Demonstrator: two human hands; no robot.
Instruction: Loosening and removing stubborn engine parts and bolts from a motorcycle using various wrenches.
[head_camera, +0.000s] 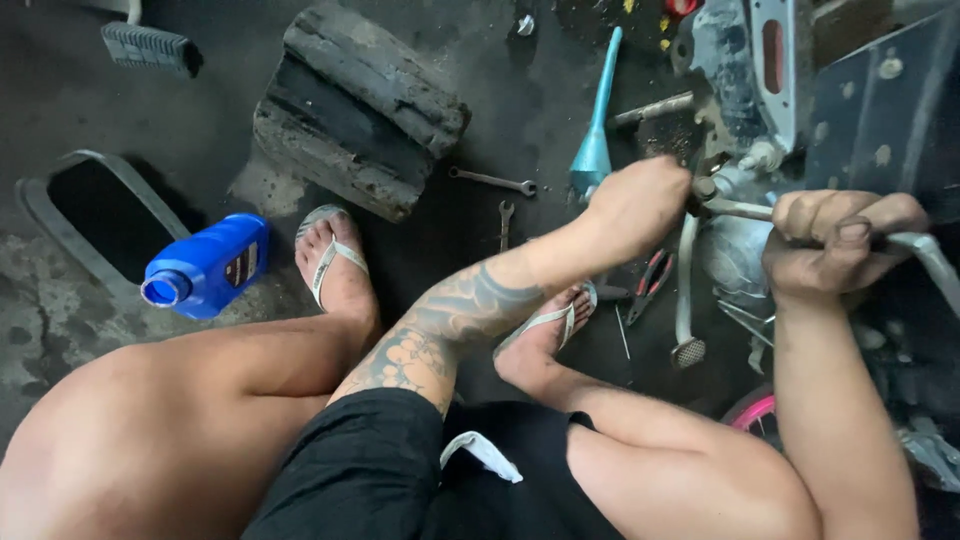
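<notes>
At the right of the frame the right hand (838, 240) is clenched tight around the handle of a long metal wrench (745, 209), while the left hand (640, 205), fist closed, presses at the wrench's head where it meets a fitting on the grey engine casing (735, 255) of a motorbike. Both hands load the same tool, so the likeliest trouble, as I judge it, is the head slipping off the fitting: the knuckles would drive into the casing or the metal bracket (775, 60) above it. The person squats in flip-flops, and the right foot (545, 335) sits just under the work, beside red-handled pliers (650, 280) and the kick lever (685, 310), so a dropped tool could land on bare toes (nothing shields them). At centre two small spanners (495, 182) and a teal funnel (597, 120) lie loose on the dark, stained floor (60, 90), easy to tread on. At lower left an open blue oil bottle (210, 265) lies on its side near the left foot (335, 260); a nudge could spill whatever remains and slick the floor.
</notes>
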